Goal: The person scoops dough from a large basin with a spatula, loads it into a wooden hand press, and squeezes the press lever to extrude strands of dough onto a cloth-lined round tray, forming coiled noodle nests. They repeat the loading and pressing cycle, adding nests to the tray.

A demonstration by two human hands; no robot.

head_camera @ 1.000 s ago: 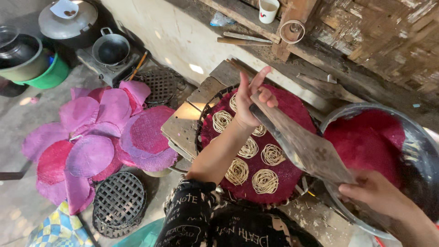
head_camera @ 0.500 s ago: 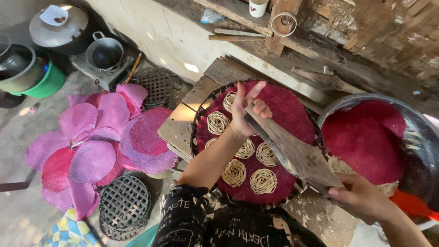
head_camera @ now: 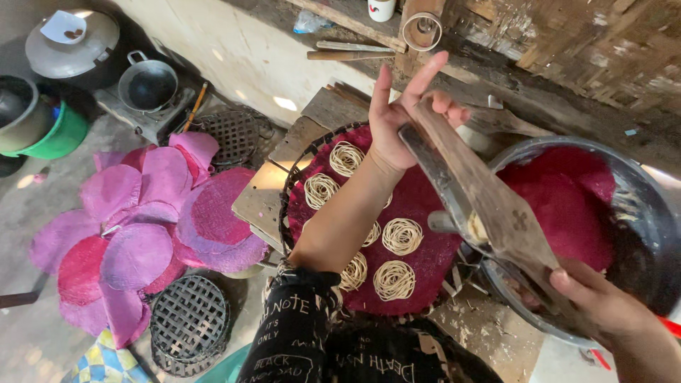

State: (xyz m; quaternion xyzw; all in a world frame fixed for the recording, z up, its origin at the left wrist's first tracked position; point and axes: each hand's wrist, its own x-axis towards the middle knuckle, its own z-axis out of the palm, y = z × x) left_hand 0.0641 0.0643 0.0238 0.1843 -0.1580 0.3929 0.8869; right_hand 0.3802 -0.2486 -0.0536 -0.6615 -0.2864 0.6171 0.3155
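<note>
Rough concrete floor [head_camera: 42,213] spreads on the left, carrying a fan of pink and magenta woven mats [head_camera: 142,227], two dark wire racks [head_camera: 190,323], a green bucket [head_camera: 60,135] and a metal pot [head_camera: 147,85] on a small stove. A weathered plank wall [head_camera: 596,42] closes off the top right.

At the centre sits a round basket tray [head_camera: 298,177] lined with a magenta cloth [head_camera: 425,206], on which small coils of pale noodle nests [head_camera: 401,235] lie in rows, each apart from the next. Just right of it stands a large metal basin [head_camera: 652,213] with a magenta lining inside.

A long wooden noodle press [head_camera: 482,206] slants across the scene, from above the far side of the tray down over the basin's near rim. The left hand [head_camera: 401,117] meets its upper end: the thumb and curled fingers lie against the wood there, while the index and middle fingers are spread and point upward, free of it. The right hand [head_camera: 603,305] wraps its fingers around the lower end, closed firmly on the wood. So the press spans between the two hands, its middle hanging above the tray's right edge, with a pale lump of dough showing at its barrel [head_camera: 477,227].
</note>
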